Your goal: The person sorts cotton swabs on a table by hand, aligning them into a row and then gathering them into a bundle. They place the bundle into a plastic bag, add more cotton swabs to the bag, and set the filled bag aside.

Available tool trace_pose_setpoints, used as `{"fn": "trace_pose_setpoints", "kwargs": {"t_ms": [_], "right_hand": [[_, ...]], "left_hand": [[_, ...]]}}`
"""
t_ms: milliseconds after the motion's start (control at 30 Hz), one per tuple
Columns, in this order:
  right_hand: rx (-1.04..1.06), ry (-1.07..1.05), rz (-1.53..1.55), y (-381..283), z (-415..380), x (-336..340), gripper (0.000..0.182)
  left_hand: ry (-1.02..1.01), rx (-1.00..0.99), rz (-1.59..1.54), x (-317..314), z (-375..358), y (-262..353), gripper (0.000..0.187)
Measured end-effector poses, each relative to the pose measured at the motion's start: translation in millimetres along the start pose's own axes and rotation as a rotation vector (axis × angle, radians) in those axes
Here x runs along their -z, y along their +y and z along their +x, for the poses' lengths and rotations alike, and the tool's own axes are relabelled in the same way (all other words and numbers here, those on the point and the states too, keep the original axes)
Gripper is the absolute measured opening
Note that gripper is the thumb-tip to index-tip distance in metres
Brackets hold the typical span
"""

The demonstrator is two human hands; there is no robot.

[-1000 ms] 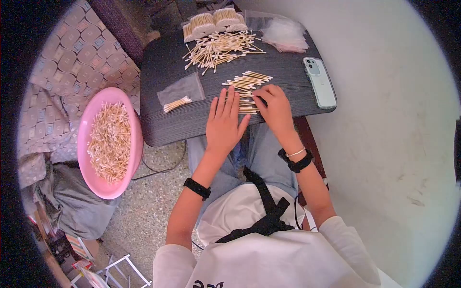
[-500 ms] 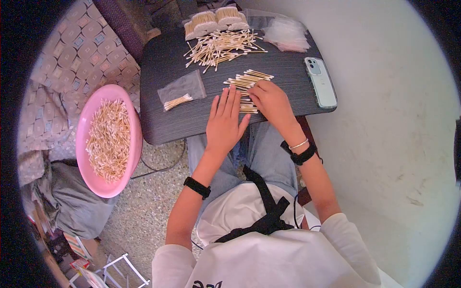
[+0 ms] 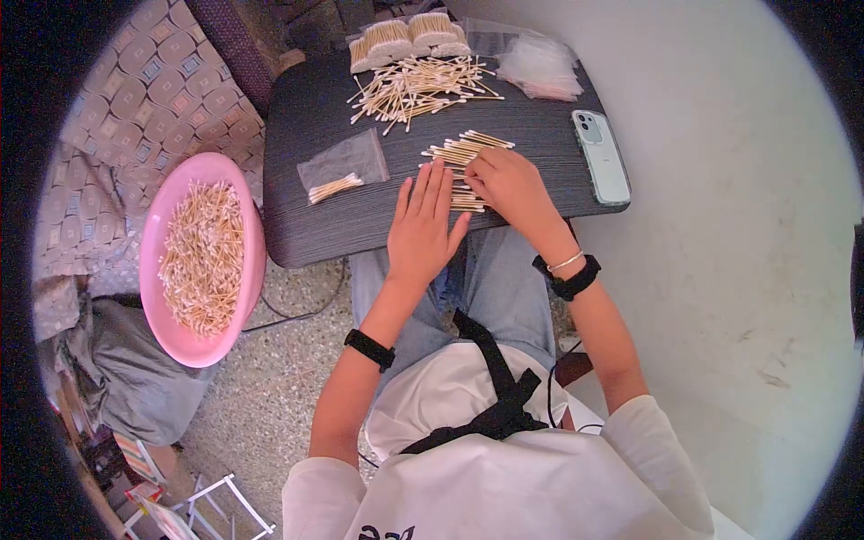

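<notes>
Nearest in view is the person's white short-sleeved shirt (image 3: pixel 504 490), with a black fabric strap (image 3: pixel 499 382) across it and light-blue denim trousers (image 3: pixel 510 274) beyond, legs tucked under the edge of the dark wood-grained table (image 3: pixel 292 229). Off to the left sits an oval pink basin (image 3: pixel 200 349), heaped with a tangle of white-tipped, wooden-stick cotton swabs (image 3: pixel 205 261). And here are the hands, right in front! The left hand (image 3: pixel 420 225) lies flat, fingers straight and thumb spread wide, its fingertips at the left ends of a row of pale wooden swabs (image 3: pixel 457 153) laid side by side on the table. The right hand (image 3: pixel 511 187) bends over the same row, thumb and fingers drawn narrowly together; whether a swab is pinched there, one cannot tell. Left of the row rests a small clear plastic bag (image 3: pixel 362 157), a little bunch of swabs (image 3: pixel 335 188) at its lower edge; over on the right lies a pale mint-coloured phone (image 3: pixel 601 160), back upward. Farther out sprawls a loose, criss-crossed swab pile (image 3: pixel 414 90), with thick, tightly packed swab bundles (image 3: pixel 387 40) just behind it and a stack of translucent plastic bags (image 3: pixel 538 67) at the far right.
</notes>
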State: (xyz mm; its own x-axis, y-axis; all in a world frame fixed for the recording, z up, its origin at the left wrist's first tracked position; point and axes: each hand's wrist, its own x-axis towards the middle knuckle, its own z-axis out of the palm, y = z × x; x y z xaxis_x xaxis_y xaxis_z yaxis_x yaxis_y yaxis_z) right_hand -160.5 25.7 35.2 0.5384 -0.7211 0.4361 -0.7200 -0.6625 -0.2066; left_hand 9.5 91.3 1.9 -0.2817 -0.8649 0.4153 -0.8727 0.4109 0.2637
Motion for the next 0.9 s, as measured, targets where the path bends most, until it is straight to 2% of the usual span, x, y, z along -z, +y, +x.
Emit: {"fn": "trace_pose_setpoints", "kwargs": {"t_ms": [133,333,633,733,900], "right_hand": [[0.057,0.082,0.029,2,4,-4,0.010],[0.022,-0.005,-0.006,0,8,3,0.011],[-0.110,-0.014,0.205,-8,1,1,0.012],[-0.224,-0.090,0.292,-9,-1,5,0.013],[-0.241,-0.064,0.318,-5,-3,2,0.012]], "left_hand": [[0.005,0.006,-0.017,-1,0,0,0.063],[0.009,0.021,-0.034,3,1,1,0.064],[0.011,0.023,-0.024,3,0,1,0.063],[0.016,0.019,-0.020,4,0,1,0.062],[0.021,0.020,-0.021,1,0,1,0.061]]}}
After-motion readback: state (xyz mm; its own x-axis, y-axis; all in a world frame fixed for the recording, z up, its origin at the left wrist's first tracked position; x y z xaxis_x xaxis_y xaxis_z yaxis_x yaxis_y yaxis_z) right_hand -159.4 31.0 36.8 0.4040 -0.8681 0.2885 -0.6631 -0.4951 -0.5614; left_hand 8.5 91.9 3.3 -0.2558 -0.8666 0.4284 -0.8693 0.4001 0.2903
